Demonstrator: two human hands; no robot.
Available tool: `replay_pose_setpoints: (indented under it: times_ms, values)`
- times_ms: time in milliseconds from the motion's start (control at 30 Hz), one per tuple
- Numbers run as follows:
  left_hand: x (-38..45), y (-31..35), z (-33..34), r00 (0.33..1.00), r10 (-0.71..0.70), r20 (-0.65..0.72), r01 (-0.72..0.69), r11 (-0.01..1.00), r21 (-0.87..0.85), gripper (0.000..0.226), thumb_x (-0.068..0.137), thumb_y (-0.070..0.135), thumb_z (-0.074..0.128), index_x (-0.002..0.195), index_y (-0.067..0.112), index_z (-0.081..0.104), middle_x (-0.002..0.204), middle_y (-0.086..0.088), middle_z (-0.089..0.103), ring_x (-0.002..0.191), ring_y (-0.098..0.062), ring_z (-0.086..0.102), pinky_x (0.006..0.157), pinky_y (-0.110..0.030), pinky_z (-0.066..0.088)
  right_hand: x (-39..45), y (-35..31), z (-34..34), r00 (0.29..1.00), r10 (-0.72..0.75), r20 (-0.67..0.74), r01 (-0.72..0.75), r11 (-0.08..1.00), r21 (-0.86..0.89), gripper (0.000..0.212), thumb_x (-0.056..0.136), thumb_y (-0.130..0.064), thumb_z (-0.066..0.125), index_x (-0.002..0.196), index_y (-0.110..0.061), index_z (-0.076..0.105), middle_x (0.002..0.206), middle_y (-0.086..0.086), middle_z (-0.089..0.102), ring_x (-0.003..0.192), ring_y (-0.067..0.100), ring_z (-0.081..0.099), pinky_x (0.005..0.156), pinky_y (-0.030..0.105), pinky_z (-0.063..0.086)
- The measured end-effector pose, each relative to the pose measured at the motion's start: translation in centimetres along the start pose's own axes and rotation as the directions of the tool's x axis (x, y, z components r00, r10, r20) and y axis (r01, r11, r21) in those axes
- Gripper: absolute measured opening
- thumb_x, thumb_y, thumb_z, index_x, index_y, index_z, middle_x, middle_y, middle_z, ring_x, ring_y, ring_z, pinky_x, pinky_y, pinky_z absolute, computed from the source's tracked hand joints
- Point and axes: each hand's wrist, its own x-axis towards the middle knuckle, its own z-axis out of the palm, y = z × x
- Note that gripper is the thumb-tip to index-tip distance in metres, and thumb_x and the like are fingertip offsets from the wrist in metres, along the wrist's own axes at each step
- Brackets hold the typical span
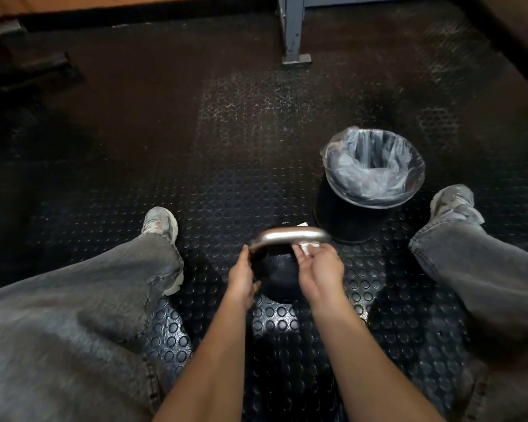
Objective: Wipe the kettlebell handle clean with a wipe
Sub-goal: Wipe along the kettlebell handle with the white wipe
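While the person is sitting with knees spread wide, the black round-bodied kettlebell (276, 277) is standing upright on the black rubber floor with raised round studs (275, 324) between the two feet, just in front of the forearms; its handle, a bare silvery metal loop (290, 234), is arching over the dark body and catching the light along its top, slightly blurred at the right end. The left hand (241, 275) is resting against the left side of the kettlebell near the foot of the handle, its fingers (245, 254) lying fairly straight and relaxed rather than clenched; the right hand (319, 271) is pinching a small crumpled white wipe (310, 247) between curled fingers (301, 255) and thumb, and is pressing it against the underside of the handle towards its right end. A small white scrap (301, 224) is showing just behind the handle; what it is cannot be told. A black round bin lined with a clear plastic bag (372, 175) is standing near the kettlebell, beyond it to the right; grey jeans (73, 300) and pale trainers (160, 222) are framing the scene on both sides.
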Motion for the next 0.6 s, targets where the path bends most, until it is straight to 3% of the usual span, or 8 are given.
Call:
replay_pose_setpoints:
  times_ms: [67, 133, 233, 300, 367, 433, 500, 600]
  values:
    - [0.1, -0.1, 0.0, 1.0, -0.003, 0.005, 0.003, 1.0, -0.005, 0.046, 0.101, 0.052, 0.045, 0.126, 0.019, 0.065, 0.113, -0.003, 0.075, 0.112, -0.021, 0.066, 0.104, -0.044, 0.047, -1.3, 1.5, -0.8, 0.989, -0.111, 0.1, 0.131, 0.964, -0.232, 0.037, 0.093, 0.02, 0.04, 0.077, -0.012, 0.045, 0.077, 0.005, 0.04, 0.075, 0.018, 0.041, 0.099, 0.044, 0.053]
    - [0.2, -0.1, 0.0, 1.0, -0.001, 0.003, 0.001, 1.0, -0.002, 0.046, 0.101, 0.051, 0.045, 0.127, 0.019, 0.064, 0.113, -0.003, 0.075, 0.11, -0.02, 0.067, 0.104, -0.044, 0.047, -0.9, 2.0, -1.9, 0.961, -0.204, 0.188, 0.274, 0.815, -0.511, 0.046, 0.089, 0.016, 0.042, 0.064, -0.021, 0.033, 0.067, -0.001, 0.032, 0.066, 0.017, 0.03, 0.077, 0.038, 0.054]
    - [0.1, -0.1, -0.1, 1.0, -0.002, -0.003, 0.002, 1.0, -0.002, 0.046, 0.1, 0.052, 0.046, 0.127, 0.019, 0.064, 0.115, -0.003, 0.074, 0.112, -0.02, 0.066, 0.106, -0.047, 0.046, 0.3, 0.9, -1.8, 0.954, -0.265, 0.138, 0.284, 0.661, -0.695, 0.04, 0.083, 0.011, 0.041, 0.062, -0.022, 0.032, 0.063, -0.003, 0.034, 0.062, 0.016, 0.032, 0.057, 0.033, 0.031]
    - [-0.2, 0.0, -0.1, 1.0, -0.001, -0.001, 0.001, 1.0, -0.009, 0.045, 0.1, 0.052, 0.046, 0.126, 0.02, 0.064, 0.117, -0.003, 0.073, 0.113, -0.021, 0.065, 0.105, -0.046, 0.047, 0.2, 0.1, -2.0, 0.958, -0.284, 0.027, 0.256, 0.815, -0.52, 0.044, 0.083, 0.017, 0.039, 0.063, -0.022, 0.038, 0.068, 0.003, 0.038, 0.066, 0.017, 0.037, 0.057, 0.03, 0.042]
    - [-0.5, 0.1, -0.2, 1.0, 0.008, 0.003, -0.008, 1.0, -0.002, 0.043, 0.102, 0.05, 0.044, 0.124, 0.021, 0.065, 0.117, -0.002, 0.072, 0.113, -0.02, 0.064, 0.103, -0.044, 0.049, 1.0, -0.6, -2.0, 0.992, -0.088, -0.09, 0.081, 0.994, -0.072, 0.034, 0.086, 0.025, 0.038, 0.08, -0.006, 0.051, 0.086, 0.017, 0.049, 0.086, 0.027, 0.051, 0.079, 0.043, 0.057]
    - [-0.7, 0.0, -0.2, 1.0, 0.015, 0.002, -0.016, 1.0, 0.011, 0.042, 0.102, 0.05, 0.043, 0.122, 0.021, 0.066, 0.117, -0.001, 0.072, 0.109, -0.017, 0.064, 0.102, -0.042, 0.049, 1.6, -1.4, -2.0, 0.993, 0.085, -0.077, -0.069, 0.979, 0.19, 0.032, 0.091, 0.023, 0.04, 0.115, 0.008, 0.053, 0.119, 0.028, 0.049, 0.116, 0.039, 0.052, 0.09, 0.053, 0.054]
    - [-0.8, 0.0, -0.3, 0.999, 0.034, -0.02, -0.033, 0.998, 0.053, 0.04, 0.102, 0.049, 0.045, 0.121, 0.02, 0.065, 0.116, 0.001, 0.069, 0.106, -0.015, 0.062, 0.098, -0.04, 0.05, 1.2, -1.4, -1.4, 0.995, 0.103, -0.009, -0.099, 0.976, 0.192, 0.036, 0.095, 0.019, 0.039, 0.129, 0.006, 0.048, 0.129, 0.027, 0.045, 0.122, 0.04, 0.051, 0.095, 0.052, 0.051]
    - [-1.0, -0.1, -0.7, 0.996, 0.058, -0.069, -0.05, 0.991, 0.121, 0.04, 0.101, 0.043, 0.049, 0.122, 0.012, 0.064, 0.116, -0.004, 0.067, 0.109, -0.022, 0.062, 0.095, -0.042, 0.054, -0.2, -0.1, -0.5, 0.994, 0.051, 0.1, -0.046, 0.998, -0.048, 0.025, 0.096, 0.019, 0.038, 0.093, -0.002, 0.05, 0.099, 0.017, 0.052, 0.095, 0.027, 0.056, 0.098, 0.048, 0.051]
